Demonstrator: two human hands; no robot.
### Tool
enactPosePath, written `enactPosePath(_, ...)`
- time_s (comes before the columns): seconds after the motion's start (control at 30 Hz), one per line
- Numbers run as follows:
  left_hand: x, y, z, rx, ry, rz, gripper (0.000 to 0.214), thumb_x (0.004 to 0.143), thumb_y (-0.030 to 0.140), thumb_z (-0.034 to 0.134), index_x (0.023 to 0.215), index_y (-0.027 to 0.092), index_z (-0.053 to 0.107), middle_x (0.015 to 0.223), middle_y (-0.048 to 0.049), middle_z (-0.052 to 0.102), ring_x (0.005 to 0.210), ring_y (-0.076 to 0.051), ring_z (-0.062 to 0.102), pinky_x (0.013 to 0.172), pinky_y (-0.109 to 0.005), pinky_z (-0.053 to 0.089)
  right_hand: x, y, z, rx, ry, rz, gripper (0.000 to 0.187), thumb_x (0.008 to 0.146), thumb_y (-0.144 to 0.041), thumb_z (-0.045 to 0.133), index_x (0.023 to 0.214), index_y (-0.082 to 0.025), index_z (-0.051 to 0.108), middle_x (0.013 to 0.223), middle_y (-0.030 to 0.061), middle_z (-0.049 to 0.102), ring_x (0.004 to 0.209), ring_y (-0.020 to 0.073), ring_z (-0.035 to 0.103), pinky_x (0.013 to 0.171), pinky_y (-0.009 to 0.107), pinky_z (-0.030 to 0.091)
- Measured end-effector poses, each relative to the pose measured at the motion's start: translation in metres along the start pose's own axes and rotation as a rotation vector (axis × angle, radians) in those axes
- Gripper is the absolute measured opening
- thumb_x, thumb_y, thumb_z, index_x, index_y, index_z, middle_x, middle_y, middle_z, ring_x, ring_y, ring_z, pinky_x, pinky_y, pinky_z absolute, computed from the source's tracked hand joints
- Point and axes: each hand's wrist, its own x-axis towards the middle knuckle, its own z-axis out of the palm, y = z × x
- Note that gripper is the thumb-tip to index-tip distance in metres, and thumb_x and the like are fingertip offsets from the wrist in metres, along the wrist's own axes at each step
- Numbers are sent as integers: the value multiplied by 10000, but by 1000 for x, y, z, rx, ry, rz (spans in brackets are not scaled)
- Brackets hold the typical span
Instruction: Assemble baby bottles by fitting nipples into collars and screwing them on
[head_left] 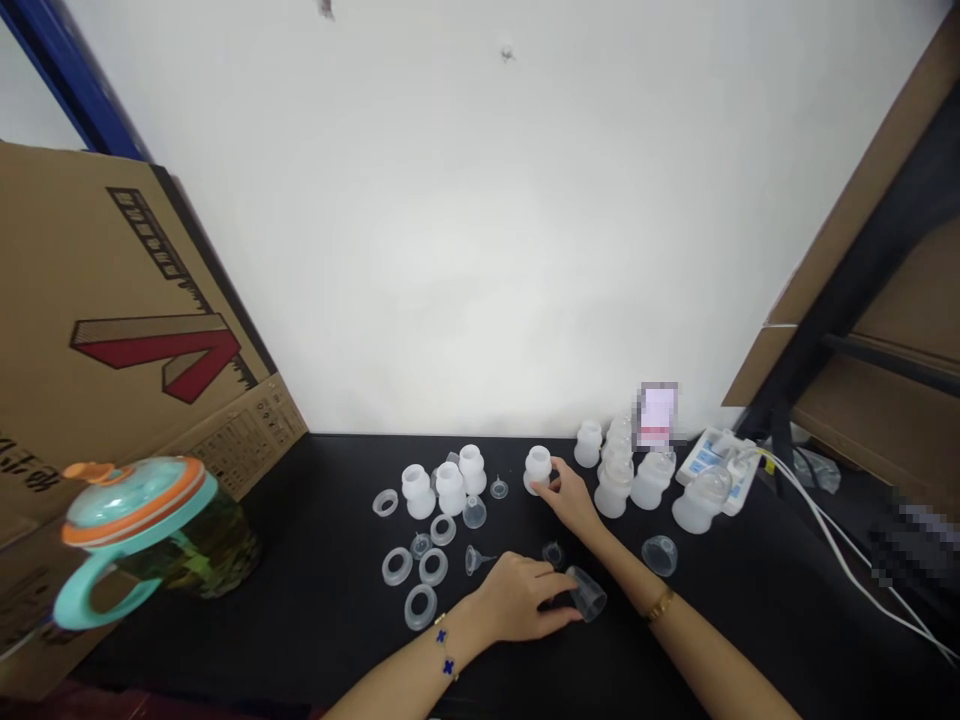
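My left hand [525, 600] rests on the black table, its fingers curled round a small clear plastic cup [587, 592] lying on its side. My right hand [574, 500] reaches farther back and its fingertips pinch a small white bottle [537, 468]. Three more white bottles [448, 484] stand to the left of it. Several translucent rings [420, 606] lie at the front left, with small clear nipples [474, 512] and a little funnel-shaped piece [477, 559] between them. A clear dome cap [660, 554] lies to the right of my right forearm.
A group of white bottles [622, 478] stands at the back right beside a white power strip [716, 462] with cables [840, 550]. A teal and orange lidded jug [146, 535] stands at the left before a cardboard box [127, 330]. A white wall closes the back; shelving [862, 330] rises at right.
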Motion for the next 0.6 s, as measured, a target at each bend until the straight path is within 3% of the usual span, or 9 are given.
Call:
enactPosePath(0.2, 2, -1, 2, -2, -12, 20, 322, 951, 487, 567, 950, 207, 727, 589, 13, 684, 500, -133, 653, 483, -213, 464, 6, 5, 11, -14, 6, -4, 354, 797, -351, 625, 1110, -187, 606, 967, 51, 712, 658, 187, 627, 706, 338, 500)
enactPosePath(0.33, 0, -1, 3, 1, -22, 12, 311, 942, 491, 580, 957, 216, 724, 592, 8, 691, 513, -146, 675, 489, -215, 479, -8, 1, 4, -11, 32, 5, 587, 796, -370, 637, 1329, -167, 501, 1312, 153, 616, 630, 162, 606, 748, 384, 542)
enactPosePath(0.4, 0, 0, 1, -2, -23, 1, 290, 934, 472, 604, 1002, 214, 717, 633, 2, 703, 539, -151, 686, 508, -219, 499, -24, -3, -9, -5, 31, -14, 641, 827, -382, 618, 1408, -174, 446, 1408, 169, 549, 611, 147, 597, 735, 374, 560)
enactPosePath(0.47, 1, 1, -2, -21, -26, -14, 296, 928, 451, 619, 1084, 213, 698, 737, -13, 729, 603, -158, 704, 549, -228, 529, -45, -6, -31, -62, 32, -69, 567, 881, -385, 578, 1409, -206, 473, 1434, 150, 541, 611, 142, 605, 734, 361, 568)
enactPosePath(0.53, 4, 5, -7, -43, -33, -32, 355, 921, 460, 626, 1187, 229, 663, 946, -50, 749, 766, -182, 730, 635, -247, 566, -69, -5, -56, -217, 137, -63, 436, 913, -422, 548, 1312, -249, 580, 1440, 117, 551, 641, 154, 625, 704, 345, 559)
enactPosePath(0.6, 8, 9, -13, -52, -48, -30, 455, 916, 483, 627, 1311, 256, 602, 1174, -78, 713, 940, -209, 715, 769, -293, 587, -91, 2, -81, -372, 314, 12, 439, 924, -482, 522, 1293, -260, 603, 1400, 107, 593, 658, 172, 635, 666, 334, 544)
